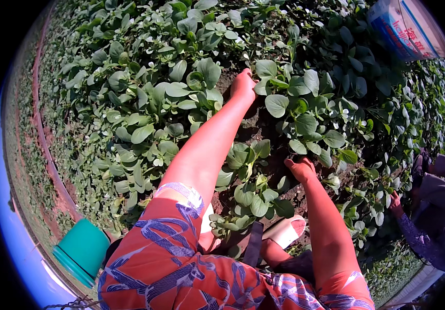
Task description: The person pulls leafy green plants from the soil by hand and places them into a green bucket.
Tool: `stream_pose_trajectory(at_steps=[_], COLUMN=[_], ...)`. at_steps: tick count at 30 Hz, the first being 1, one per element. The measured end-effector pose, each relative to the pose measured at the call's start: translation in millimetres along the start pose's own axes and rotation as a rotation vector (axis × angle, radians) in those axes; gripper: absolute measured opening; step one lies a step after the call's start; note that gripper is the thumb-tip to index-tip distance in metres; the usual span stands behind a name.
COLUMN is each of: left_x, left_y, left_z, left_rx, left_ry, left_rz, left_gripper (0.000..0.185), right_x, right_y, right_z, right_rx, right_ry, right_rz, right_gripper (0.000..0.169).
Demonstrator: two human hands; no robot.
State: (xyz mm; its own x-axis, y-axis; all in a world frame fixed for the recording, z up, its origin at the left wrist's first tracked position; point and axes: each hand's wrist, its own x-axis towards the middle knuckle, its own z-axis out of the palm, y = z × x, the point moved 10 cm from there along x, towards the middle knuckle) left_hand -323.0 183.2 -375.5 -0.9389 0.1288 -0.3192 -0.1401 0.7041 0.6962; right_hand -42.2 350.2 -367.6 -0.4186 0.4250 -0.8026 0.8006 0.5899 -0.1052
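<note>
My left hand (243, 86) reaches far out among broad-leaved green seedlings, its fingers curled down at the edge of a patch of bare soil (228, 77). Just right of it stands a leafy plant (276, 105); whether the fingers hold a stem is hidden. Lower and to the right, my right hand (302, 169) is close to the ground, below a cluster of round leaves (306, 124). Its thumb points left, and leaves and shadow cover the fingertips. Between my forearms grow more leafy plants (258, 205), in front of my feet.
A green plastic bucket (82, 248) is at lower left. A white and blue bucket (406, 33) bearing writing is at upper right. At right, another person's hand (396, 204) reaches into the plants. My white sandal (286, 232) is below. A reddish pipe or strip (48, 149) curves along the left.
</note>
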Motion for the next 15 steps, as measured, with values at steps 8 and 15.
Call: stream_pose_trajectory(at_steps=[8, 15], left_x=[8, 4], left_y=[17, 31], left_z=[9, 13], left_rx=[-0.014, 0.013], left_ry=[0.034, -0.001], left_rz=[0.033, 0.305], left_gripper=[0.037, 0.033], right_x=[28, 11], right_y=[14, -8], right_z=[24, 13], right_rx=[-0.038, -0.067], right_ry=[-0.067, -0.134], right_rz=[-0.091, -0.174], right_gripper=[0.071, 0.067])
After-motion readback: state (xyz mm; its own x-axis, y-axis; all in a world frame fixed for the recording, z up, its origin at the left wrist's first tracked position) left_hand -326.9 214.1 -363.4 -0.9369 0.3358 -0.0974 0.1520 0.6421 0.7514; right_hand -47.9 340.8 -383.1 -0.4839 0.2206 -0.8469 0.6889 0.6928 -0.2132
